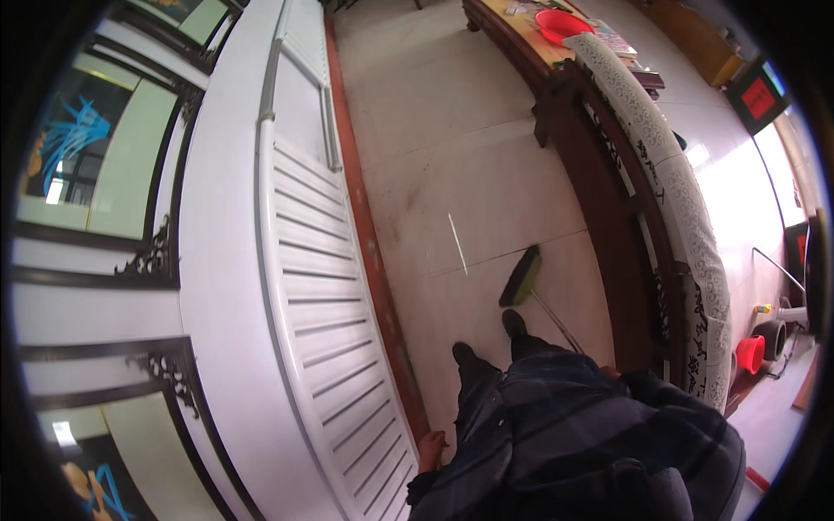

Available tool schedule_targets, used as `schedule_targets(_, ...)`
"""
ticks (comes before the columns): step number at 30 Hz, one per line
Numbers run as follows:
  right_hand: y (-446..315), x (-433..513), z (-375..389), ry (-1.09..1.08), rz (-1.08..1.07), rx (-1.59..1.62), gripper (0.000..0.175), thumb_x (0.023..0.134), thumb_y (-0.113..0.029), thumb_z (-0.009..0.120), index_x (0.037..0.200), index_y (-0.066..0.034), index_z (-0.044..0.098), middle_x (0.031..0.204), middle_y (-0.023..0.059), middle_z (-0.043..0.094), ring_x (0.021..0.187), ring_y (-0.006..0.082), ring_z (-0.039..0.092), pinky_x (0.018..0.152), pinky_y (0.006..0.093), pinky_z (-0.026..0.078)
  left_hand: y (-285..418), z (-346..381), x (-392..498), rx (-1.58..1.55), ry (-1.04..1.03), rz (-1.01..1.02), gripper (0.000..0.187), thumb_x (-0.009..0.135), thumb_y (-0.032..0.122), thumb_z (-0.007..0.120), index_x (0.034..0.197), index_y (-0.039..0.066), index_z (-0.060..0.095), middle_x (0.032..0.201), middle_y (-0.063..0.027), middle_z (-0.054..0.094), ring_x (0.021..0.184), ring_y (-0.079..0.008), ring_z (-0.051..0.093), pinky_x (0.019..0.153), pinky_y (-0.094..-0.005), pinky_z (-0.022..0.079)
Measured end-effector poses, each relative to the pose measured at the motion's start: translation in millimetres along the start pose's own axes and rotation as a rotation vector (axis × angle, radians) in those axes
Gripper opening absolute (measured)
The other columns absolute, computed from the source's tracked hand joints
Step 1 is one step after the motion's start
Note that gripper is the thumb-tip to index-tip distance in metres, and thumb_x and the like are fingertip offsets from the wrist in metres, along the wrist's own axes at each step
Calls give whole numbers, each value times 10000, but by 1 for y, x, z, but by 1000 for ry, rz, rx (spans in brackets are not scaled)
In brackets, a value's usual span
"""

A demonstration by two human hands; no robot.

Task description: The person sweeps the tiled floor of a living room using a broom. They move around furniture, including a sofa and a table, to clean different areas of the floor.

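A broom with a green head and dark bristles (521, 277) rests on the tiled floor just ahead of my shoes. Its thin metal handle (557, 320) runs down and right towards my right hand (610, 373), which is mostly hidden by my dark jacket; the grip itself cannot be made out, though the handle leads to it. My left hand (432, 449) hangs at my side near the white radiator, fingers slightly curled, with no object visible in it.
A white slatted radiator (326, 280) lines the wall at left, beside a reddish baseboard (371, 254). At right stands a dark wooden bench (603, 215) with a patterned cloth (690, 195) over its back. Beyond it, a low table (505, 29) holds a red basin (561, 26).
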State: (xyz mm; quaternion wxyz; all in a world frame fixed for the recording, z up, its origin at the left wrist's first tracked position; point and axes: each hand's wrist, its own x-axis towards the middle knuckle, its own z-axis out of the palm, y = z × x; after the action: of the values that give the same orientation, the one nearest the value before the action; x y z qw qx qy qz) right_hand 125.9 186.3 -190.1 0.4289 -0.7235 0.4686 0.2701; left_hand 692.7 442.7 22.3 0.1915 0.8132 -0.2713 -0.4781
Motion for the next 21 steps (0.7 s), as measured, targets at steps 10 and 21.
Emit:
schedule_targets(10,-81,6,124,359,253,427,230,801,-222,594,682,-25,610,715,196,595,699,381,572,642,460,442,61,-157,215,-31,-139,85,179,795,113,557,879,4,671,746,-99,651,641,-191,619,610,-308,497)
schedule_targets(21,-264,-96,189,372,587,844,361,813,-352,571,977,-54,692,1013,238,646,998,401,612,836,476,479,113,-174,315,202,-293,146,286,676,0,613,957,37,648,737,-34,623,598,-128,559,544,-272,466)
